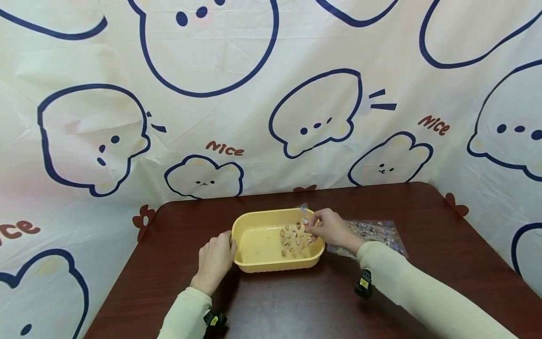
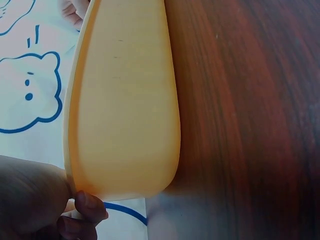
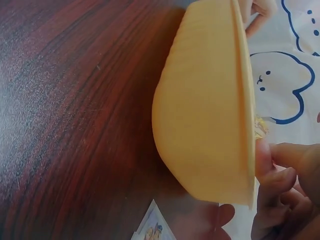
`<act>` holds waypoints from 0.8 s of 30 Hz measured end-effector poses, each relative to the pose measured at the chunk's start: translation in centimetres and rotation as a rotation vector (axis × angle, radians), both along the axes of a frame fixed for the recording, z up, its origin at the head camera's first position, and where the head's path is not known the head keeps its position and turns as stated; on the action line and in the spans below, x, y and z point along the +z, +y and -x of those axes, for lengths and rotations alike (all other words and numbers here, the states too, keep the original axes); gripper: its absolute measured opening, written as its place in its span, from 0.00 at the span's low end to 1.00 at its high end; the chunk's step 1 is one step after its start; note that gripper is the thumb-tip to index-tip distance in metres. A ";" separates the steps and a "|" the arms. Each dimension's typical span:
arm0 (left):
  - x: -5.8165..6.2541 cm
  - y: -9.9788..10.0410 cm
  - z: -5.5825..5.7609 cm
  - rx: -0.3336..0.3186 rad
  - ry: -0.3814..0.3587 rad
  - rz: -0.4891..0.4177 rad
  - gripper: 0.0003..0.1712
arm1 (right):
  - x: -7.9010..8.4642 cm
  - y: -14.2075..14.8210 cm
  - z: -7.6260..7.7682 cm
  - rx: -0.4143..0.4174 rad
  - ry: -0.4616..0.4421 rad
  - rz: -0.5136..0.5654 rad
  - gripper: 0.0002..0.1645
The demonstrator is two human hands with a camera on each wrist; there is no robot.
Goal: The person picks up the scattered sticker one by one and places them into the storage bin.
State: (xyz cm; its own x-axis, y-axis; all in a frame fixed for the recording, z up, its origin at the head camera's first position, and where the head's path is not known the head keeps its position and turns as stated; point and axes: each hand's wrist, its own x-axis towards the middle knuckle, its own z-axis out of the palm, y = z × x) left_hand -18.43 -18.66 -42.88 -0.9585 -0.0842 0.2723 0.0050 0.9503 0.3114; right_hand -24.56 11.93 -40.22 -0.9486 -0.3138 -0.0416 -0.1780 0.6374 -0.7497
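Note:
A yellow plastic tub (image 1: 258,217) stands on the table in the head view. My left hand (image 1: 216,259) grips its left rim; the left wrist view shows the curled fingers (image 2: 89,207) at the tub's corner. At the tub's right end, my right hand (image 1: 328,228) pinches a clear plastic bag (image 1: 304,208), whose edge sticks up by the back rim. Small jigsaw pieces (image 1: 292,240) show inside the tub's right half; whether they lie loose or within the clear plastic, I cannot tell. In the right wrist view the tub's wall (image 3: 205,110) hides most of this.
A larger clear bag of puzzle pieces (image 1: 377,235) lies flat to the right of the tub, partly under my right forearm. The dark brown wooden table (image 1: 288,301) meets a printed cloth backdrop (image 1: 254,122) at its back and sides.

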 end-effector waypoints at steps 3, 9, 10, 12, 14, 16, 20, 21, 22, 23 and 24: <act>0.0 0.0 0.0 -0.001 0.002 -0.001 0.09 | -0.2 -0.5 -0.1 -0.013 0.013 -0.041 0.10; -0.1 0.0 0.1 -0.001 0.007 -0.008 0.12 | -0.3 -1.6 -0.5 -0.060 0.052 -0.214 0.15; -0.1 0.0 0.0 -0.001 0.010 -0.008 0.11 | -0.3 -1.8 -0.6 -0.066 0.064 -0.252 0.16; -0.1 0.0 0.0 0.001 0.010 -0.007 0.11 | -0.4 -2.2 -0.7 -0.074 0.103 -0.320 0.18; -0.2 0.0 0.0 0.003 0.005 -0.006 0.10 | -0.4 -2.5 -0.9 -0.081 0.154 -0.373 0.20; -0.1 0.0 0.0 0.004 0.001 -0.007 0.09 | -0.5 -2.9 -1.0 -0.081 0.197 -0.410 0.21; -0.1 0.0 0.0 0.007 -0.008 -0.009 0.10 | -0.7 -3.5 -1.2 -0.065 0.259 -0.474 0.23; -0.1 0.0 0.0 0.008 -0.006 -0.009 0.11 | -0.7 -3.7 -1.2 -0.063 0.268 -0.488 0.23; -0.1 0.0 0.0 0.008 -0.005 -0.010 0.11 | -0.8 -3.8 -1.2 -0.060 0.274 -0.500 0.23; -0.1 0.1 0.0 0.008 -0.005 -0.011 0.13 | -0.8 -3.9 -1.2 -0.058 0.284 -0.516 0.23; -0.1 0.1 0.0 0.008 -0.004 -0.011 0.13 | -0.9 -3.9 -1.2 -0.057 0.291 -0.529 0.23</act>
